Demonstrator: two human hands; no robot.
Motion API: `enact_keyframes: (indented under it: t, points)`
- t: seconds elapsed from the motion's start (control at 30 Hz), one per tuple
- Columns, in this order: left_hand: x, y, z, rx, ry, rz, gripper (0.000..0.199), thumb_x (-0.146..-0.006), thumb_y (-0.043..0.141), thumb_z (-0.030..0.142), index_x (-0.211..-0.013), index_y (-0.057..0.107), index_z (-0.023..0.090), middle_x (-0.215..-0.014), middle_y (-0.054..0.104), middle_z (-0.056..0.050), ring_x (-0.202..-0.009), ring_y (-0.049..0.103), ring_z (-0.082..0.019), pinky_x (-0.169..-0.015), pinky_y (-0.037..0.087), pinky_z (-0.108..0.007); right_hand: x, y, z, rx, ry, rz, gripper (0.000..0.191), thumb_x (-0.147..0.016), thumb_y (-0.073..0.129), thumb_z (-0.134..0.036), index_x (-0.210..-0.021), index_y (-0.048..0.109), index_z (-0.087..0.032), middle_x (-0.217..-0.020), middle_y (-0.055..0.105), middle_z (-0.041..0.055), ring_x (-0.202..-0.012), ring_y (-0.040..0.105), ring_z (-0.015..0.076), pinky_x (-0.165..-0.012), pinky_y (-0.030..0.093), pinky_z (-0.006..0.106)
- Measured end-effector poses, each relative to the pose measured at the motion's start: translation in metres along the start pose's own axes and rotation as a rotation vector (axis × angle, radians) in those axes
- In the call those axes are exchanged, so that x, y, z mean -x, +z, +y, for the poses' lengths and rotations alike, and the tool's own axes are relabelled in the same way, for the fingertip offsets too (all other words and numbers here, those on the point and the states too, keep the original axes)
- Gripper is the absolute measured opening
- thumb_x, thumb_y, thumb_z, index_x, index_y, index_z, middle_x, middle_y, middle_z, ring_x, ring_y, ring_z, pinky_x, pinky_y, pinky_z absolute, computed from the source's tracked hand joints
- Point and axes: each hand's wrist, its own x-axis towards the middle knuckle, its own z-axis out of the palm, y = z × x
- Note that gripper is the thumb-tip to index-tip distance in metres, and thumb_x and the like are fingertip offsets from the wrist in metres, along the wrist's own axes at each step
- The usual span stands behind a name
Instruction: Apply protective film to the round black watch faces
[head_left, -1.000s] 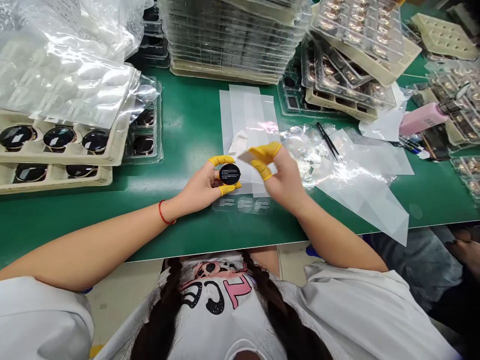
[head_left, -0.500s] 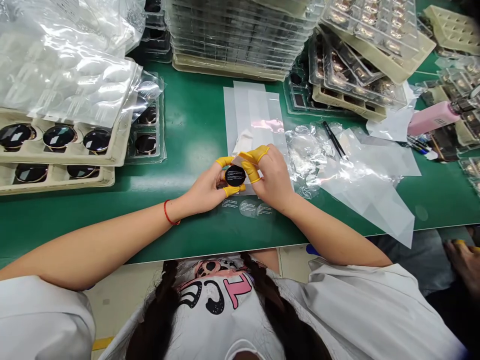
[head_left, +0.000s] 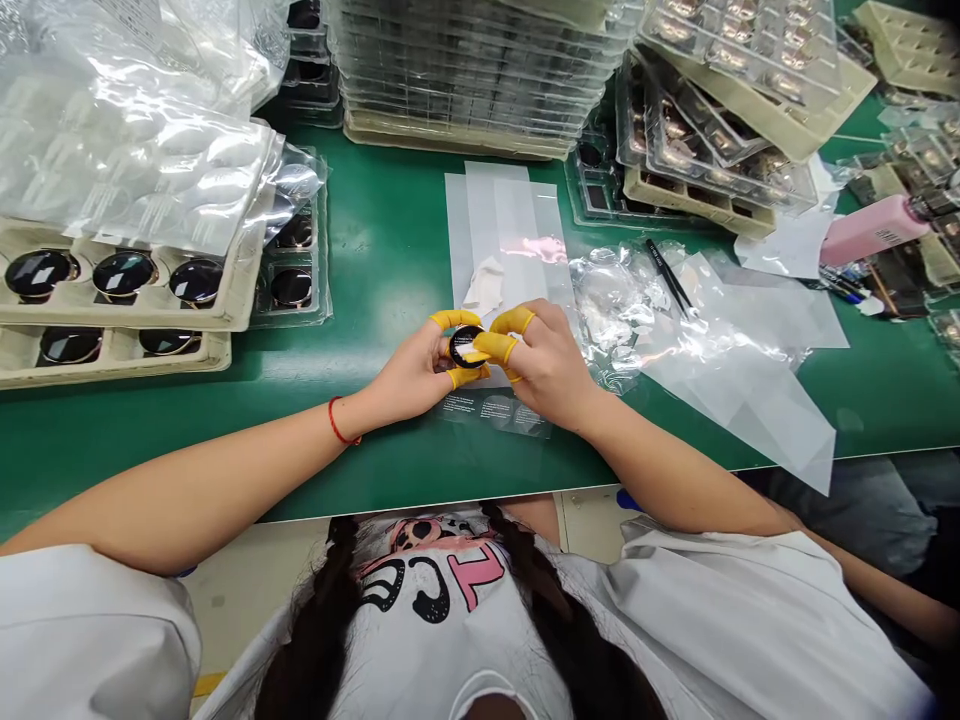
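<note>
My left hand [head_left: 409, 370], in yellow finger cots and with a red string at the wrist, pinches a round black disc [head_left: 466, 345] with small white print by its edge. My right hand [head_left: 544, 365], also in yellow cots, is right against it. Its fingertips hold a small pale film tab [head_left: 472, 356] on the disc's face, covering part of the print. Under both hands lies a clear printed strip [head_left: 495, 412]. Beyond them are overlapping translucent film sheets [head_left: 502, 235] with a crumpled white scrap [head_left: 484, 285].
Trays of round black lenses [head_left: 120, 290] and clear plastic bags [head_left: 127, 150] fill the left of the green mat [head_left: 390, 210]. Stacked trays [head_left: 465, 70] stand behind. Tweezers [head_left: 667, 280] lie on crumpled clear film [head_left: 611, 305]. A pink bottle [head_left: 874, 230] lies far right; another person's arm [head_left: 885, 590] shows lower right.
My right hand has moved left and down against my left hand, and the pale tab has gone from above the disc onto its face. The other person's hand at lower right has given way to a forearm.
</note>
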Motion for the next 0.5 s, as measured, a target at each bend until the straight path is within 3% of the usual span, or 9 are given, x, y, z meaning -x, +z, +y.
enact_keyframes:
  t: [0.1,0.33,0.5]
  points:
    - [0.000,0.000,0.002,-0.013,-0.002,0.027,0.055,-0.073,0.076,0.023,-0.119,0.045,0.019,-0.087,0.063,0.001,-0.067,0.059,-0.007,-0.057,0.046,-0.019,0.004,-0.001,-0.003,0.038,-0.067,0.047,0.025,-0.090,0.045,-0.010,-0.094,0.063,-0.027,-0.091,0.062,0.0049,-0.089,0.047,0.0208,-0.075,0.039,0.037]
    - [-0.001,-0.001,0.000,0.084,-0.048,0.024,0.059,-0.070,0.077,0.017,-0.118,0.043,0.018,-0.091,0.064,0.000,-0.075,0.063,-0.009,-0.067,0.050,-0.022,0.011,-0.005,-0.011,0.040,-0.093,0.036,0.023,-0.088,0.047,-0.008,-0.094,0.062,-0.024,-0.087,0.063,0.0054,-0.088,0.049,0.0206,-0.073,0.041,0.036]
    - [-0.001,0.000,0.002,0.074,-0.063,0.031,0.056,-0.072,0.076,0.020,-0.117,0.043,0.018,-0.089,0.065,0.000,-0.075,0.065,-0.010,-0.071,0.052,-0.023,0.008,-0.007,-0.005,-0.119,0.069,0.075,0.018,-0.090,0.050,-0.016,-0.104,0.059,-0.023,-0.086,0.061,0.0057,-0.086,0.051,0.0203,-0.073,0.043,0.036]
